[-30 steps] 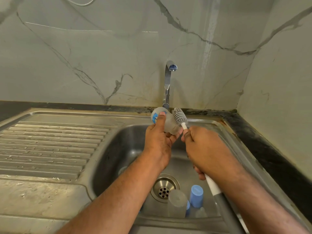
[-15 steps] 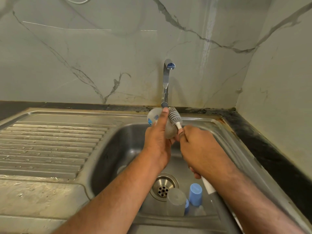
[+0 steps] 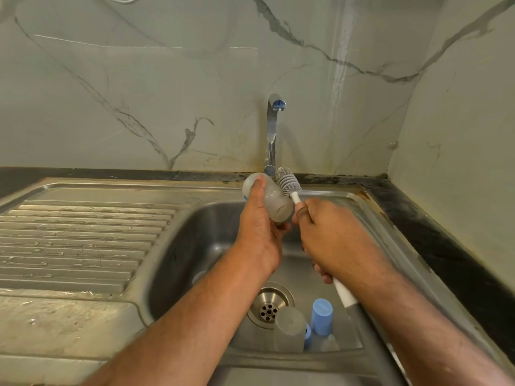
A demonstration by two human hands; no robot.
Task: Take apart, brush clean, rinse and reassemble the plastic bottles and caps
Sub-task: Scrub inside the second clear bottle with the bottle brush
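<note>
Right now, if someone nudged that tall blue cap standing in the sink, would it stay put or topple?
The blue cap stands upright and is taller than wide, so a sideways nudge would probably tip it. Being round, it would likely roll across the steel sink afterwards. It looks like thin, hollow plastic, so probably light and easily moved.

No readable text in view.
The bottle (image 3: pixel 271 200) held in the left hand (image 3: pixel 257 232) carries a small blue mark at its far edge, mostly hidden by the fingers and too blurred to read as letters or numbers.
</note>
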